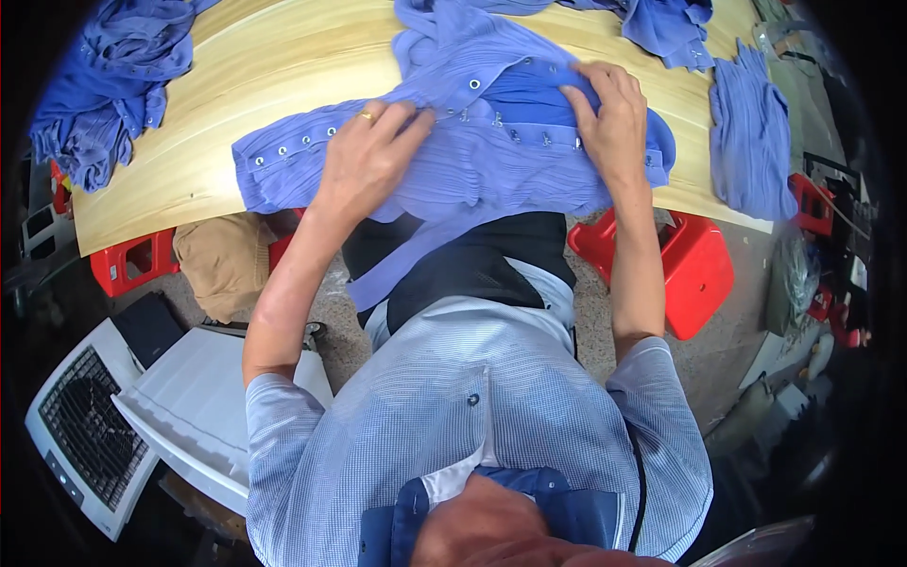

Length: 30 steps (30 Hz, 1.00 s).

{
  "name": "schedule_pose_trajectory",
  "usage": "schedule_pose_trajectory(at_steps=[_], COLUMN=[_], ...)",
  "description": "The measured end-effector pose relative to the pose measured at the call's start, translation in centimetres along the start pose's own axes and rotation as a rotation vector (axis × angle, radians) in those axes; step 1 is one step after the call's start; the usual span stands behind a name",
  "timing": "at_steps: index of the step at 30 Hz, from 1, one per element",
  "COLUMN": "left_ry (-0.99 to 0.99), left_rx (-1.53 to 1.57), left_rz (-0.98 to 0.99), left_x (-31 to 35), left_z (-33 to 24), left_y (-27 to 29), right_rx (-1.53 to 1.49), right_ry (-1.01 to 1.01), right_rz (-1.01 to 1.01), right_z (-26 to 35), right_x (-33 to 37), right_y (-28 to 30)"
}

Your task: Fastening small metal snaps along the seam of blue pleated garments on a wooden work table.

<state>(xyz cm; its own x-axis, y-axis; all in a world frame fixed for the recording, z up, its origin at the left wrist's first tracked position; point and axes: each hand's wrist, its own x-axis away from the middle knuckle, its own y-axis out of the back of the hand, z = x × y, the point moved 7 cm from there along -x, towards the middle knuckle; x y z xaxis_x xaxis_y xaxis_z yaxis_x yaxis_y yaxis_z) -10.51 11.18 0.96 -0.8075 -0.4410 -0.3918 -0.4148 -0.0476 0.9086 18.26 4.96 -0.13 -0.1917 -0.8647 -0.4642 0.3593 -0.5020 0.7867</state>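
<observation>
Blue ribbed garment (444,184) is lying along the near side of the wood-look surface (293,76), a strip hanging off the edge. Left hand (368,161) is resting bent fingers on it, can't tell if it's pinching; right hand (616,118) is touching it too, thumb sitting apart from fingertips, grip kinda unclear

From my end I count two bare hands, one left hand (373,159) and one right hand (614,118), one ring (366,115), one blue garment (444,180) under them, and one desk (302,66). I make out one blue heap (132,66) at the left, its pieces uncountable, at least two red stools (699,274), one tan bundle (222,265), and one white machine (90,435).
</observation>
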Motion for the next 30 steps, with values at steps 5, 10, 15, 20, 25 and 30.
schedule_pose_trajectory(at_steps=[5, 10, 15, 20, 25, 30], left_ry=[-0.046, -0.041, 0.045, 0.014, -0.01, -0.095], left_rx=[-0.016, 0.022, -0.011, 0.024, 0.041, 0.067], left_rz=[0.037, 0.045, 0.039, 0.056, 0.084, 0.12], left_x=[0.4, -0.2, 1.0, 1.0, 1.1, 0.4], left_z=[0.5, 0.9, 3.8, 4.2, 4.0, 2.6], left_y=[0.0, 0.2, -0.1, 0.1, 0.2, 0.2], right_rx=[0.18, 0.38, 0.258, 0.252, 0.455, 0.356], right_ry=[0.223, 0.251, -0.032, -0.233, -0.185, -0.271], right_rz=[-0.236, -0.295, -0.098, 0.039, -0.08, -0.002], right_z=[-1.1, -3.7, -4.1, -7.7, -13.2, -14.7], right_x=[0.2, -0.6, 1.9, 5.5, 3.4, -0.2], right_y=[3.8, 5.2, 4.3, 6.5, 7.7, 4.9])
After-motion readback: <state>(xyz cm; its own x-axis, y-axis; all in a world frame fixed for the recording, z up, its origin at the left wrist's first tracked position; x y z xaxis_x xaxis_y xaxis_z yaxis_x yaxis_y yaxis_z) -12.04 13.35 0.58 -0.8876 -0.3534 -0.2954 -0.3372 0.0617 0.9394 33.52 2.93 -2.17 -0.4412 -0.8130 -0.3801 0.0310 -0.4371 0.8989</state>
